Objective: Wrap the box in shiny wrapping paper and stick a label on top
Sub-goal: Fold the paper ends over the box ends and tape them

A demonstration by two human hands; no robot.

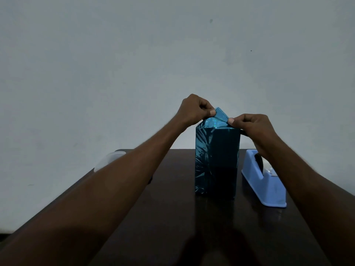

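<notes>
A tall box [217,160] stands upright on the dark table [172,217], covered in shiny teal wrapping paper. At its top the paper rises into a pointed triangular flap [219,117]. My left hand [195,109] pinches the flap's left edge between thumb and fingers. My right hand [251,125] pinches the flap's right edge at the box's upper right corner. Both forearms reach in from the bottom of the view. No label shows.
A light blue tape dispenser [264,183] sits on the table just right of the box, partly behind my right wrist. A translucent white lid-like object [107,160] lies at the table's far left edge, partly behind my left forearm. A plain wall stands behind.
</notes>
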